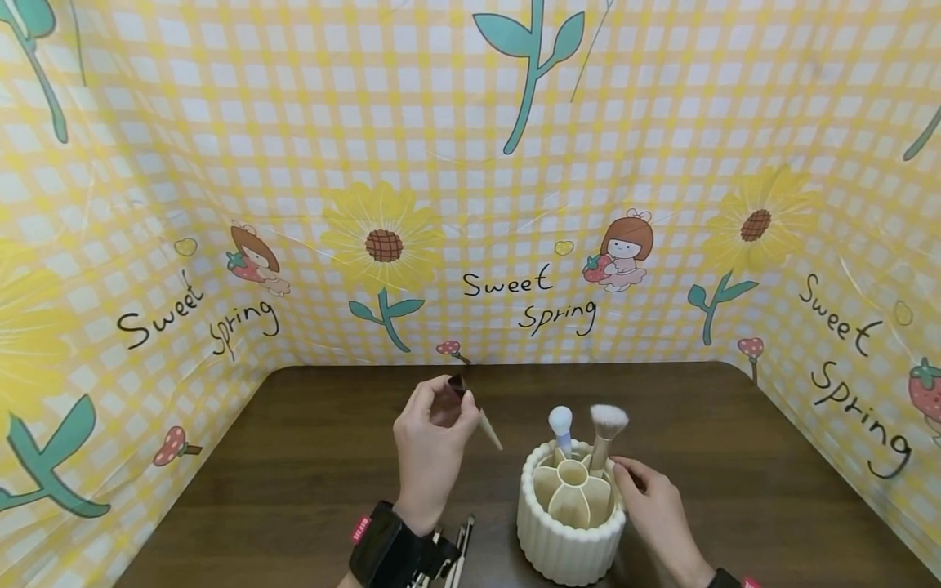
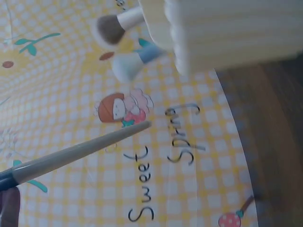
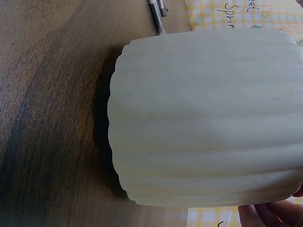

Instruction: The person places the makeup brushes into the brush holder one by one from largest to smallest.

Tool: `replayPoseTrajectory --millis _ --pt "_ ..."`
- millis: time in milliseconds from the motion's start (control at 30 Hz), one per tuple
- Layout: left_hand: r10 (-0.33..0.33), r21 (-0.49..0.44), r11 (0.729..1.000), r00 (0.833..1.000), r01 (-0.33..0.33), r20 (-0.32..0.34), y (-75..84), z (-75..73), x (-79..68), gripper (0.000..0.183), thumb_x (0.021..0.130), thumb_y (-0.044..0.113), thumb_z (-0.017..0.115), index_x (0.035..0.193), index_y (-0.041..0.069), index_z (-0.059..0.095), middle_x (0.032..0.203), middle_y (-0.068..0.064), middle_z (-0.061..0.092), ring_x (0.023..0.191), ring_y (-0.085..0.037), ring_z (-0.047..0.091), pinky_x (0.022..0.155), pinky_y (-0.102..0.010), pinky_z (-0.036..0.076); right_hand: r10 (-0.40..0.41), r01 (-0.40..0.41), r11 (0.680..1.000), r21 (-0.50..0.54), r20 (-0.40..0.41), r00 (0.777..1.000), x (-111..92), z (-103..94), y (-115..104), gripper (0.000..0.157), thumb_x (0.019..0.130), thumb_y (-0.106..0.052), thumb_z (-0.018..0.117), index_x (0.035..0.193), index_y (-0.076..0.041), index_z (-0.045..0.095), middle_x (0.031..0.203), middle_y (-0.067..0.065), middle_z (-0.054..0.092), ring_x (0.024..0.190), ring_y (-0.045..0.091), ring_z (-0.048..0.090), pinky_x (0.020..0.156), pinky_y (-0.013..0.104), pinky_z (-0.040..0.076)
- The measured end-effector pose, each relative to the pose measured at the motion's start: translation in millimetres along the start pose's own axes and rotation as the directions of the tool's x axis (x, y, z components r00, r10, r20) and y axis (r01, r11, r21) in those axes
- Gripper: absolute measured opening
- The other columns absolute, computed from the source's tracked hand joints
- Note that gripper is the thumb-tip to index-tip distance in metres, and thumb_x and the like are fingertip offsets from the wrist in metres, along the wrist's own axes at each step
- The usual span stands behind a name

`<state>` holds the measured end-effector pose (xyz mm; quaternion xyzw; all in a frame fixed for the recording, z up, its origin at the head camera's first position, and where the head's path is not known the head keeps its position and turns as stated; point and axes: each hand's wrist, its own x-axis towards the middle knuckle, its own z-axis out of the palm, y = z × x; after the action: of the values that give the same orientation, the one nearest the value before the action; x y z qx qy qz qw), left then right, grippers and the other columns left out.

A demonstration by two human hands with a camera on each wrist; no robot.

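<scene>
My left hand, raised over the table left of the brush holder, pinches a makeup brush near its dark end. The brush's pale tapered handle slants down toward the holder. A cream, ribbed brush holder with petal-shaped compartments stands upright on the table. In its back compartments are a brush with a white head and blue handle and a wider fluffy brush. At the holder's right rim, my right hand grips with thumb and fingers; its fingers show beside the wall.
Several thin brushes lie on the dark wooden table, beneath my left wrist and left of the holder. A yellow checked cloth printed with flowers rises behind the table and along both sides.
</scene>
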<state>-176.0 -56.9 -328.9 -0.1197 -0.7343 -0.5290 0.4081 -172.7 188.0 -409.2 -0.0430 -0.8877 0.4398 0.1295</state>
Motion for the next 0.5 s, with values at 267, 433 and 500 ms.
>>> replayPoseTrajectory --millis 267,433,500 --pt "-0.018 -0.122 0.992 1.000 0.020 0.021 1.7 22.4 -5.0 0.014 0.084 0.005 0.064 0.096 -0.003 0.063 0.088 -0.012 0.065 0.079 -0.019 0.065 0.067 -0.032 0.060 -0.005 0.005 1.000 -0.007 -0.007 1.000 -1 -0.6 0 0.033 0.094 -0.020 0.051 0.112 0.002 0.067 0.106 0.021 0.070 0.094 0.024 0.061 0.077 0.038 0.049" --pt "-0.100 -0.165 0.979 0.990 0.115 0.097 -3.0 35.1 -13.5 0.016 0.085 0.009 0.064 0.096 -0.002 0.063 0.089 -0.012 0.065 0.081 -0.019 0.066 0.070 -0.033 0.060 -0.002 0.002 1.000 0.006 -0.012 1.000 -2 0.1 -1 0.032 0.094 -0.020 0.052 0.112 0.001 0.067 0.106 0.020 0.070 0.094 0.023 0.061 0.077 0.038 0.049" --pt "-0.119 -0.166 0.976 0.986 0.138 0.121 -5.0 39.4 -16.6 0.014 0.085 0.009 0.065 0.094 -0.001 0.063 0.088 -0.012 0.066 0.081 -0.019 0.067 0.071 -0.033 0.060 0.000 0.000 1.000 0.008 -0.014 1.000 -2 0.2 -1 0.032 0.094 -0.020 0.052 0.112 0.001 0.067 0.106 0.020 0.070 0.094 0.023 0.061 0.077 0.037 0.049"
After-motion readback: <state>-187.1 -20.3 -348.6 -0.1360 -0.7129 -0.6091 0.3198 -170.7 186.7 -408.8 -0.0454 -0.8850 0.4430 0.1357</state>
